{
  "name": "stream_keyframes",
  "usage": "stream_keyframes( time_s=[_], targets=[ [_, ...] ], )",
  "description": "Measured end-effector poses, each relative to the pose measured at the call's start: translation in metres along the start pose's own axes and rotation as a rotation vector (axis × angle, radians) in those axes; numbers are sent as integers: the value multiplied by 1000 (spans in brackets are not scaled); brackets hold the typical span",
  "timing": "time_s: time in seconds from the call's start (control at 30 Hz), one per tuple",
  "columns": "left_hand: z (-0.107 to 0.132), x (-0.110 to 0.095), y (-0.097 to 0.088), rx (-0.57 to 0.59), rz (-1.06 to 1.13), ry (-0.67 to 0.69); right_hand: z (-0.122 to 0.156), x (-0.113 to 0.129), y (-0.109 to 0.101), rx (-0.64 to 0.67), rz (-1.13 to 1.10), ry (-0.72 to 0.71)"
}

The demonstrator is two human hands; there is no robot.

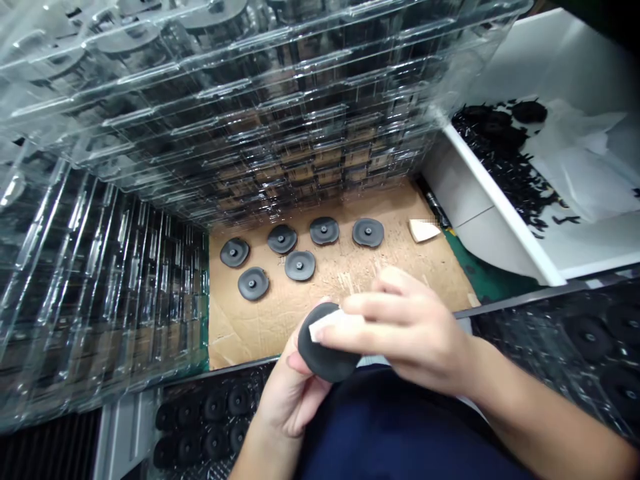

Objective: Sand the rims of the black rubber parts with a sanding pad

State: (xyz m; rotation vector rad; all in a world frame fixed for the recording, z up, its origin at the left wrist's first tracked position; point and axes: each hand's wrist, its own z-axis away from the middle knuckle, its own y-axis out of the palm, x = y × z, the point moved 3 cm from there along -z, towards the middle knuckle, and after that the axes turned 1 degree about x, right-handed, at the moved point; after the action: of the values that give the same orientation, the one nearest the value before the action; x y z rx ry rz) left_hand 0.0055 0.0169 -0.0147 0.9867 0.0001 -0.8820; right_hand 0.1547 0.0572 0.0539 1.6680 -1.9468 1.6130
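My left hand (300, 393) is closed around the edge of a black rubbery disc (327, 363), held up in front of my body with its smooth face towards me. Pressed on that face is a small white pad (333, 325), pinched in the fingers of my right hand (410, 333). Beyond my hands, several similar dark discs (300, 265) lie on a cardboard sheet (235, 333), each with a small raised hub at its centre. The underside of the held disc is hidden.
Tall stacks of clear plastic trays (280, 120) stand behind and at the left (150, 287). A white bin (500, 207) at the right holds black scraps (500, 147) and a plastic bag. A white block (424, 230) lies on the cardboard. Disc-filled trays (200, 427) flank my body.
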Motion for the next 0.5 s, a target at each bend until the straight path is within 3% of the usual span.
stream_keyframes(
  time_s=[0.03,0.1,0.17,0.2,0.37,0.43,0.5],
  targets=[
    [0,0,-1,36,17,-9,1,-9,3,-28,-60,31],
    [0,0,0,114,54,-24,11,-30,9,-67,-127,276],
    [2,0,1,128,81,-41,29,-43,17,-50,-83,496],
    [3,-1,1,124,92,-38,39,-46,23,-12,-52,536],
    [8,-8,2,81,107,-32,77,-51,50,180,-32,462],
    [7,-9,2,92,104,-30,75,-52,45,173,-1,495],
    [5,-9,2,110,94,-18,61,-45,29,85,62,552]
  ],
)
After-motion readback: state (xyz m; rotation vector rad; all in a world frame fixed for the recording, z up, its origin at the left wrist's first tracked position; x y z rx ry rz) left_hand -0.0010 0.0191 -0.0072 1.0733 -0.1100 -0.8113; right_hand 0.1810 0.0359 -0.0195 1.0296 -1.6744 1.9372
